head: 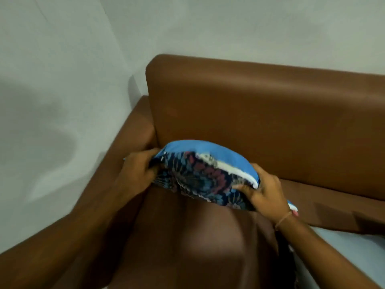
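Brown sofa (pixel 250 105), with a floral cushion (pixel 198 174) held just above its seat, close to the backrest.
The cushion looks light, soft and squashy, and likely to sag if pinched at one corner. It is best taken at both ends, where the left hand (pixel 137 170) and right hand (pixel 264 190) each curl round an edge.

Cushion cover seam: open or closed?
Open: on the blue-and-floral fabric cushion, white inner pad shows through a top-edge gap. Left hand and right hand grip its ends.
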The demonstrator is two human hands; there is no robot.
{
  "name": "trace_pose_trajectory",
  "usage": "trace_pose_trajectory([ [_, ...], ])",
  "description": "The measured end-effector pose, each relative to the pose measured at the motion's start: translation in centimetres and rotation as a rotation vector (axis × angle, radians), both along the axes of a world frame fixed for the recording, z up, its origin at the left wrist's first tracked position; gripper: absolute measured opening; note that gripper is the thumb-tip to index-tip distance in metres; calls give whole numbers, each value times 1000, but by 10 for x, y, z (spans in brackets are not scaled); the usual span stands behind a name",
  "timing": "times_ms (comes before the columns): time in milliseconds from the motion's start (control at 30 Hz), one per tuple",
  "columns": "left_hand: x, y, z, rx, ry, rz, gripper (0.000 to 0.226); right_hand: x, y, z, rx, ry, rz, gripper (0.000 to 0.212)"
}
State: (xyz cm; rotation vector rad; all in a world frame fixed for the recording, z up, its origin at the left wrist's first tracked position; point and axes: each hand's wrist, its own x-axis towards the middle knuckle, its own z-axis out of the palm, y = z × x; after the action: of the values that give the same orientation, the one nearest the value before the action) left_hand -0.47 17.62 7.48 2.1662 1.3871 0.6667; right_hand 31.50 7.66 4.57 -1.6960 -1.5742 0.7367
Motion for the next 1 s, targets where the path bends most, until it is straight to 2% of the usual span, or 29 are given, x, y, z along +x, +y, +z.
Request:
trace_pose_trajectory([
  [67, 0, 28, 14, -30, -4, 56, 15, 3, 38, 16, -78, 79, 56, 49],
  [200, -8, 85, 19, 29, 77, 102, 18, 0, 114, 21, -229, 155, 143, 46],
  [300, -8, 122, 1, -44, 130, 121, 29, -8, 158, 1, -277, 150, 72, 42],
  [400, 7, 145, -29, -9, 172, 178, 33, -20, 178, -27, -265, 65, -69, 54],
  [533, 16, 154, -52, 46, 256, 189, 30, -41, 177, -49, -204, -214, -177, 44],
  [600, 12, 150, -53, 64, 223, 200, 34, -50, 173, -48, -196, -289, -255, 47],
  [733, 8, 126, -48, 219, 82, 294, 42, -38, 144, -39, -5, -210, -458, 76],
  [833, 10, 107, -50, 280, 8, 332, 48, -23, 116, -41, 86, -199, -412, 75],
  [1000, 28, 67, -51, 449, 53, 347, 54, 0, 85, -38, 58, -228, -338, 68],
])
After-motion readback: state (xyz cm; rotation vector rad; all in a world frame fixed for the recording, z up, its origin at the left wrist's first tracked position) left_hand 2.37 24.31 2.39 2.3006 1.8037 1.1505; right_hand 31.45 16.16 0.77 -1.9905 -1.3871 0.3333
